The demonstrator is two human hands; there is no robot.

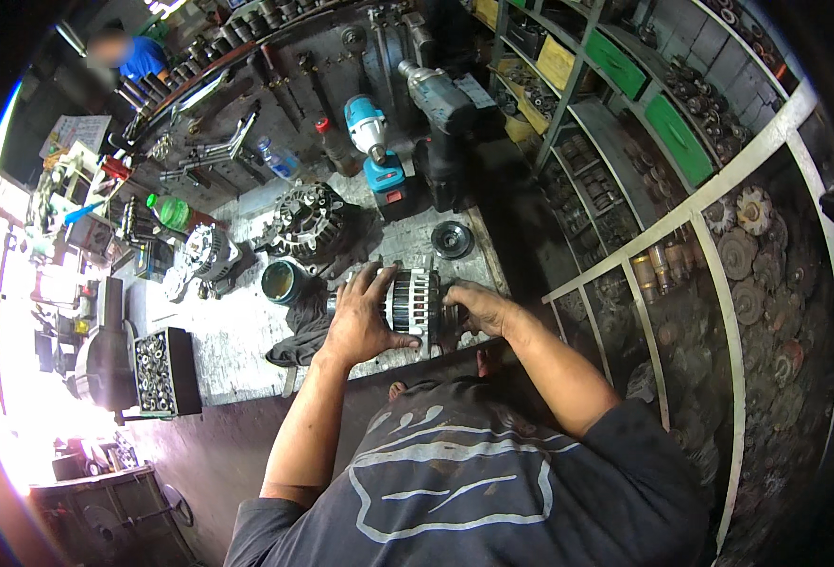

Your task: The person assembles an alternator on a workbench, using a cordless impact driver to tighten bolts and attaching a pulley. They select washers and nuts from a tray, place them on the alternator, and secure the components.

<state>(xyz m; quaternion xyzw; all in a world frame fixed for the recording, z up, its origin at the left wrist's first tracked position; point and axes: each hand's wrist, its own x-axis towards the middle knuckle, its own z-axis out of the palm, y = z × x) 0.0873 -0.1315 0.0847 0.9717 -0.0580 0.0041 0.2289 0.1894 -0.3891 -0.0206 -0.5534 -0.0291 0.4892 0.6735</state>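
An alternator (413,302) with a slotted silver housing lies on its side at the front of the workbench. My left hand (360,317) is closed over its left part, thumb low and fingers across the top. At the dark right end of the alternator, my right hand (478,310) grips with bent fingers; some fingertips are hidden behind it. A loose black pulley (452,240) lies flat just beyond. To the left of my left hand are a dark rag (305,333) and a teal cup (283,281) with something brownish inside.
Farther back on the bench (237,354) stand another alternator housing (309,221), a smaller silver one (209,251) and a teal impact wrench (368,129). A black box of small metal parts (165,371) sits at the left edge. Metal shelving (658,255) lines the right side. A person (138,59) is at far left.
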